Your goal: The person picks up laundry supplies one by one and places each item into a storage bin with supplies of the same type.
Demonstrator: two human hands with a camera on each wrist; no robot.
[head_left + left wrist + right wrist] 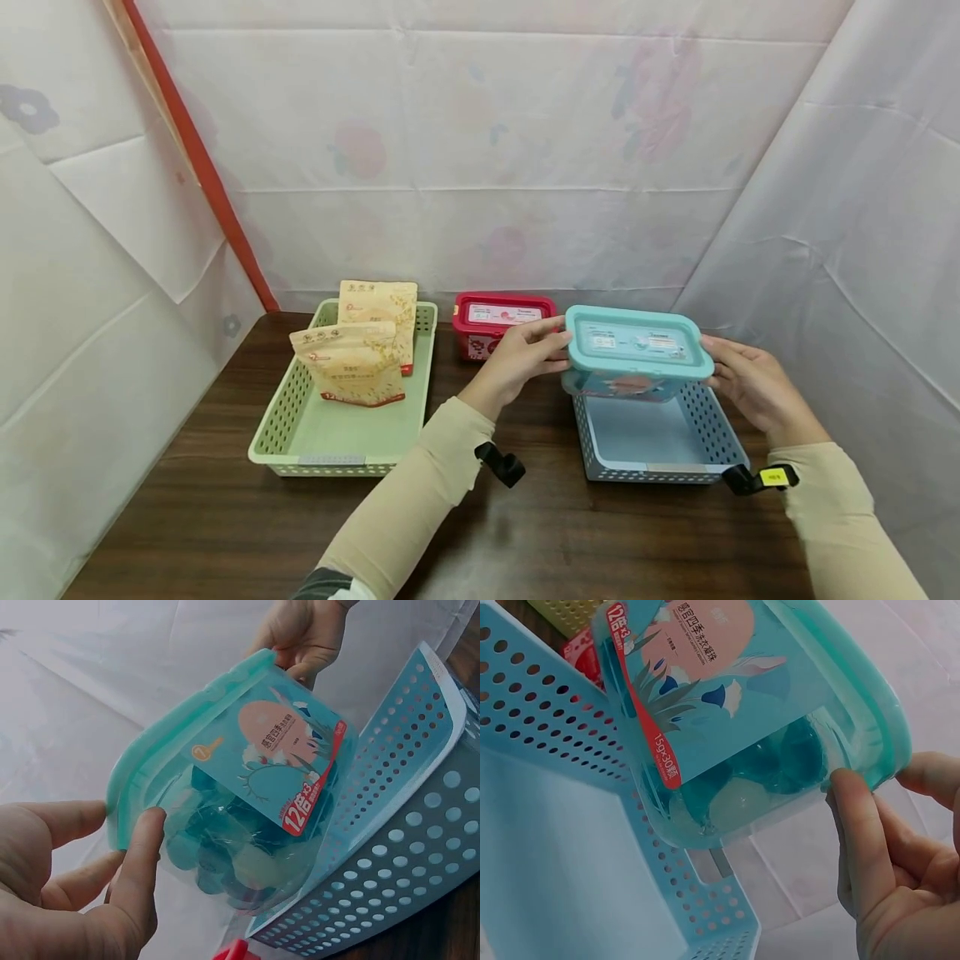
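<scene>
A clear tub of laundry pods [634, 346] with a turquoise lid is held up over the far part of a blue perforated basket [637, 474]. My left hand [522, 360] grips the tub's left end at the lid rim. At the opposite end, my right hand [757, 385] pinches the rim between thumb and fingers. Through the clear wall in the left wrist view, teal and pale pods [214, 859] show below a printed label [274, 742]. The blue basket's bare floor is visible in the right wrist view; the tub hides its far edge in the head view.
A red lidded tub [504, 313] stands at the back, left of the blue basket. On the left, a green basket [345, 433] holds two yellow pouches [358, 367]. Everything stands on a dark wooden table [525, 533], with white patterned sheets [480, 150] behind and at the sides.
</scene>
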